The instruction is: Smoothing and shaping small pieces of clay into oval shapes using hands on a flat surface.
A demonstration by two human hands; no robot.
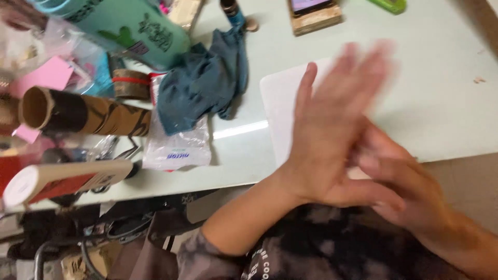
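Pale glossy table bears a white sheet and blue cloth.

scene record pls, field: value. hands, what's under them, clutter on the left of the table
left hand: open, fingers spread, motion-blurred, laid over the right hand
right hand: partly covered by the left, holds nothing visible
under hands: white sheet flat on the pale table
left of sheet: crumpled blue-grey cloth, clear plastic packet below it
far left: cardboard tube, teal container, small tape roll
top edge: wooden block with a phone on it
grip: none, both hands bare and open
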